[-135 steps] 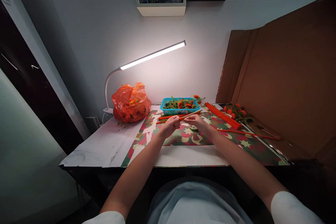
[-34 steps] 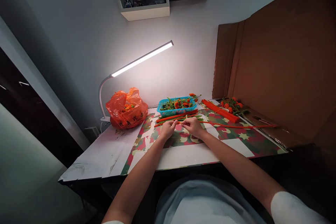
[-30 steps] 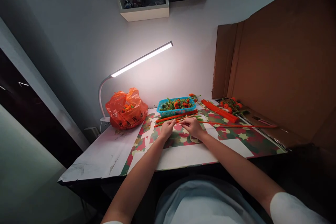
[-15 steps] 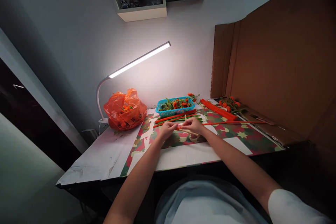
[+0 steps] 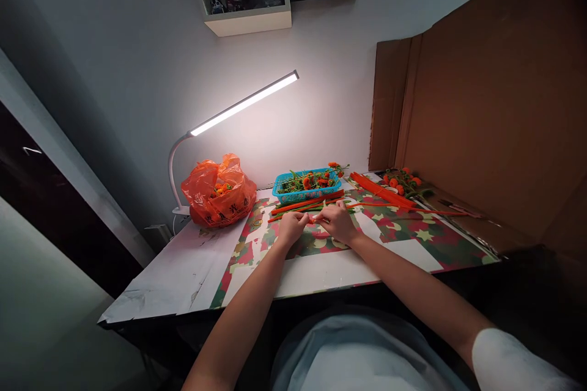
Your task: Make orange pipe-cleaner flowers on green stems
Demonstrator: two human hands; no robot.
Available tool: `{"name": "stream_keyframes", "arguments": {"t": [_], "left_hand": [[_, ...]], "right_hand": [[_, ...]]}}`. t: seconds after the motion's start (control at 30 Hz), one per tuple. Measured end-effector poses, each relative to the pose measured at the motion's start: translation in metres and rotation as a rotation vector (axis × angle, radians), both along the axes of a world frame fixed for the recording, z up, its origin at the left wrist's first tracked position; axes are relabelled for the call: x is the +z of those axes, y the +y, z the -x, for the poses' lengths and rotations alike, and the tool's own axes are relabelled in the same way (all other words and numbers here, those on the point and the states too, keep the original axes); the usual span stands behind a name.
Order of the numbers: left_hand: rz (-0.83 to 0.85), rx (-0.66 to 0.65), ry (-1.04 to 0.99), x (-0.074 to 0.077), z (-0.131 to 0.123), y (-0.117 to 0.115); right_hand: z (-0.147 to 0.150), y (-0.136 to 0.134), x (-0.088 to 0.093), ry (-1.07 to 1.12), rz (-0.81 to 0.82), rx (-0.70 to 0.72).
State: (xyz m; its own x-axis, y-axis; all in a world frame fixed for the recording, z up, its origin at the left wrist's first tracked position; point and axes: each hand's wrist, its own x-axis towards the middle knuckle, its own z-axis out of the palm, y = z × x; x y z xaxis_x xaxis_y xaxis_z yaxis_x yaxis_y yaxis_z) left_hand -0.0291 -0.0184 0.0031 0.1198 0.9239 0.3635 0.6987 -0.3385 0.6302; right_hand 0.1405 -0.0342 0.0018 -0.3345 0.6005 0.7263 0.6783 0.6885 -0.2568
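My left hand (image 5: 292, 227) is closed in a pinch over the middle of the table. Opposite it, the fingers of my right hand (image 5: 338, 223) are pinched almost against the left fingertips. Between them a small bit of an orange-red pipe cleaner (image 5: 312, 219) shows; most of it is covered by fingers. A long orange-red strand (image 5: 426, 210) runs from beside my right hand toward the right edge. Just beyond the hands lie red and green pipe cleaners (image 5: 305, 202). Behind these stands a blue basket (image 5: 293, 198) of orange flowers with green stems.
An orange plastic bag (image 5: 215, 211) holding orange flowers sits left, beside the clamp lamp (image 5: 170, 165). A bundle of orange-red pipe cleaners (image 5: 380, 192) and more orange flowers (image 5: 402, 181) lie back right. A cardboard sheet (image 5: 486, 104) borders the right side. Shelves (image 5: 250, 21) hang above.
My right hand has turned and its fingers are more spread over the work. The long strand's left part has shifted farther back. The pale stick under my right hand no longer shows.
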Motion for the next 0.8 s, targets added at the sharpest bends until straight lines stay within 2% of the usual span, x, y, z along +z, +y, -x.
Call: {"name": "stream_keyframes", "arguments": {"t": [0.13,0.27,0.53,0.8], "left_hand": [[0.018,0.041,0.034,0.001,-0.005,-0.002],[0.007,0.081,0.011,0.0,-0.007,0.0],[0.104,0.112,-0.334,-0.007,-0.005,0.005],[0.216,0.086,-0.563,-0.012,-0.004,0.008]], "right_hand": [[-0.001,0.002,-0.004,-0.098,-0.128,-0.012],[0.0,0.002,-0.007,-0.113,-0.189,-0.019],[0.008,-0.001,-0.009,-0.083,-0.218,-0.026],[0.009,0.0,-0.009,-0.164,-0.293,-0.061]]}}
